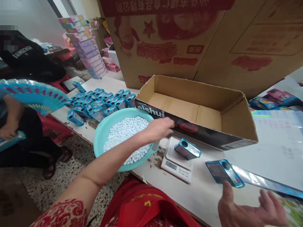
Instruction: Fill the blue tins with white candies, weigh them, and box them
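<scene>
White tabletop: left hand (159,128) reaches loosely curled over the basin (101,134), right hand (251,209) splayed, both holding nothing.

I saw a glossy blue tin (187,149) on the smooth plastic scale (176,160), a matt cardboard box (196,110), and a shiny plastic bowl (101,134).

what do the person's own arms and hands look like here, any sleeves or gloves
Both hands are bare: no gloves, rings or watch show. The left hand ends a long forearm that is uncovered up to a short red sleeve with a white swirling floral print near the picture's bottom edge. The right hand shows only fingers, thumb and part of the palm; its wrist and any sleeve are cut off by the frame.
</scene>
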A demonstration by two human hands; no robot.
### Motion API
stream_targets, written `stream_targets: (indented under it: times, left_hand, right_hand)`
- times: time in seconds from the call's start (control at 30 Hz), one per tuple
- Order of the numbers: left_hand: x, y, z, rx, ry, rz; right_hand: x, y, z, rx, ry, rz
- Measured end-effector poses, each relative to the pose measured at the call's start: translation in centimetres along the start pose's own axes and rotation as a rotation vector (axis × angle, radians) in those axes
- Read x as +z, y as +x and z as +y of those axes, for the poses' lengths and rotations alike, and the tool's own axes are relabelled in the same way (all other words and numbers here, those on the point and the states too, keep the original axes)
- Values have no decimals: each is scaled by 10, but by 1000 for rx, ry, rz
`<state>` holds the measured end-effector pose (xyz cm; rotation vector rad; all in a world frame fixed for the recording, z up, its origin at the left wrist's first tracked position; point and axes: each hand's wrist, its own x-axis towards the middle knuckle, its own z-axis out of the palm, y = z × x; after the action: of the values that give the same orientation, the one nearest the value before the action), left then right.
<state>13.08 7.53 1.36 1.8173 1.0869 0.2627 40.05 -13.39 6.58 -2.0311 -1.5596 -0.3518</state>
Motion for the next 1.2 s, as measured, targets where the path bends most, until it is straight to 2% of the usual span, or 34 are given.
stream_targets:
  times: [0.03,0.07,0.13,0.2,0.3,0.4,0.47,0.53,0.6,0.73,0.8,0.87,0.93,1.0,1.07,1.1,1.2]
  left_hand:
    - [-9,-9,-16,-118,18,101]
    - [-15,-19,-32,-249,46,133]
    - [-20,-40,-61,-444,62,-36]
    - [-18,-61,-80,-467,49,-164]
    - [-13,-83,-91,-427,54,-245]
    - [-18,-91,-94,-443,57,-268]
    - [-24,-88,-93,-448,12,-228]
    - [-27,-78,-86,-421,-69,-166]
    - [-24,-60,-67,-348,-192,-101]
    - [0,-15,-6,-25,-377,-23]
    - [13,5,20,90,-304,-109]
    - [22,19,34,110,-181,-247]
    - [25,26,36,85,-110,-302]
    - [27,28,32,94,-129,-290]
    - [32,26,29,165,-161,-328]
    - [36,24,30,202,-151,-376]
    - [45,16,34,236,-29,-507]
  right_hand:
    - [1,3,-6,-60,9,34]
    - [3,6,-12,-97,13,58]
    - [8,8,-24,-98,22,36]
    - [14,7,-36,-64,19,-44]
    - [20,3,-48,-42,27,-145]
    - [21,0,-48,-37,64,-183]
    - [18,-2,-43,-35,71,-205]
    - [15,-2,-38,-31,60,-209]
    - [13,-2,-35,-20,42,-201]
    - [12,0,-37,2,30,-204]
    - [11,3,-37,-22,34,-191]
    - [8,5,-35,-71,19,-157]
    - [4,7,-28,-106,-33,-117]
    - [-1,6,-18,-90,-93,-72]
    - [-4,4,-7,19,-103,-52]
    - [-4,2,-2,135,-82,-65]
    - [0,-2,10,645,-59,-245]
